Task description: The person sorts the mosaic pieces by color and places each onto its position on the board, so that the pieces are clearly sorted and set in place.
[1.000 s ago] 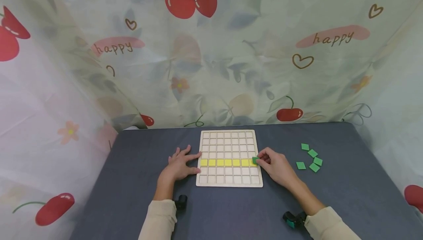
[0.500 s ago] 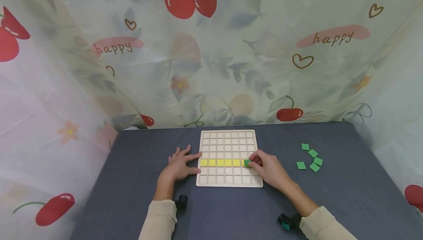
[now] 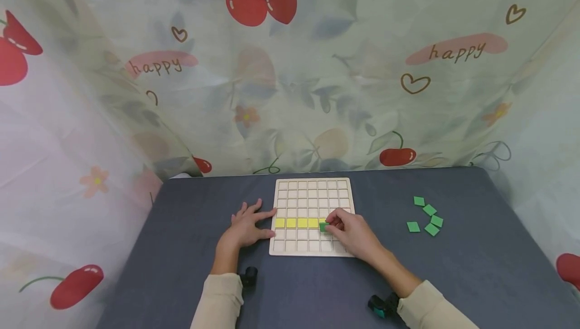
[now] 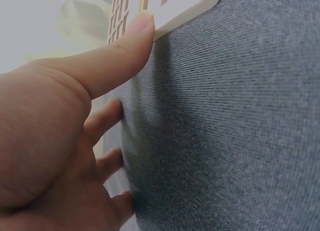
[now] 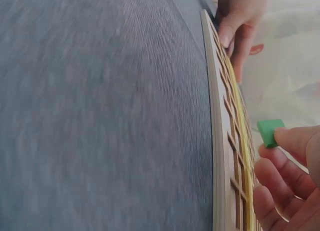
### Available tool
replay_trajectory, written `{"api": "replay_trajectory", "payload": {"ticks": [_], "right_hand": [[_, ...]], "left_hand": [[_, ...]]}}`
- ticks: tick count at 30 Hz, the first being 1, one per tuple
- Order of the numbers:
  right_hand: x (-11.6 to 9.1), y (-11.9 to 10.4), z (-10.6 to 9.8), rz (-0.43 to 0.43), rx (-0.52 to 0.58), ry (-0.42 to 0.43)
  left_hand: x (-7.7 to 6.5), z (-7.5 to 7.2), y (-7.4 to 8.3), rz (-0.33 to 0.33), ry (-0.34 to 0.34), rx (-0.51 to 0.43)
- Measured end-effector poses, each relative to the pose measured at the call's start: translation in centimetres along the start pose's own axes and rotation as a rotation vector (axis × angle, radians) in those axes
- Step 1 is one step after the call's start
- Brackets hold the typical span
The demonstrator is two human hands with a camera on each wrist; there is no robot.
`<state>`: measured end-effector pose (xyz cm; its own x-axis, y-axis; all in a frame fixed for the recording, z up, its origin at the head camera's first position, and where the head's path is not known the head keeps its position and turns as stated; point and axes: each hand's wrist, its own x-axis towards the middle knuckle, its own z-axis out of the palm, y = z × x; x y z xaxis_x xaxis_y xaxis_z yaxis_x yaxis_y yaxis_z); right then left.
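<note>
Far left: cherry-print curtain (image 3: pixel 50 137), also running behind the worktop (image 3: pixel 312 293). Next, left sleeve (image 3: pixel 217 299) with a black wrist unit (image 3: pixel 249 277) at the cuff. Left hand (image 3: pixel 243 228): grip spread wide, holding nothing; thumb and index tips touch the left edge of the board, remaining fingers splayed on the worktop.

Board (image 3: pixel 290 246): pale wooden grid, flat on the dark cloth surface. Yellow tiles (image 3: pixel 302 223) sit in one row, third up from the near edge; four show fully, a fifth partly, right end of the row hidden by the right hand.

Green tile (image 3: pixel 322 227): over the board near the fifth column, by the yellow row; right wrist view shows it raised off the grid and tilted. Right hand (image 3: pixel 355 233): grip closed to a pinch, thumb and fingertip on that tile, other fingers curled loosely. Second black unit (image 3: pixel 382 306) at that wrist.

Further right, well apart from the board: five loose green tiles (image 3: pixel 437 221) in a rough arc.
</note>
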<state>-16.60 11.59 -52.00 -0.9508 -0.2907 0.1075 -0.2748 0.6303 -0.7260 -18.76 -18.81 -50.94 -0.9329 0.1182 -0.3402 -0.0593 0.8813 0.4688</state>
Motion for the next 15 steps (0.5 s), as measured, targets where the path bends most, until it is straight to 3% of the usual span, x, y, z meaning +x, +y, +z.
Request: {"api": "replay_trajectory", "payload": {"ticks": [15], "right_hand": [[1.1, -2.9, 3.2, -0.019, 0.001, -0.039]], "left_hand": [[0.2, -0.2, 0.0, 0.000, -0.021, -0.002]]}}
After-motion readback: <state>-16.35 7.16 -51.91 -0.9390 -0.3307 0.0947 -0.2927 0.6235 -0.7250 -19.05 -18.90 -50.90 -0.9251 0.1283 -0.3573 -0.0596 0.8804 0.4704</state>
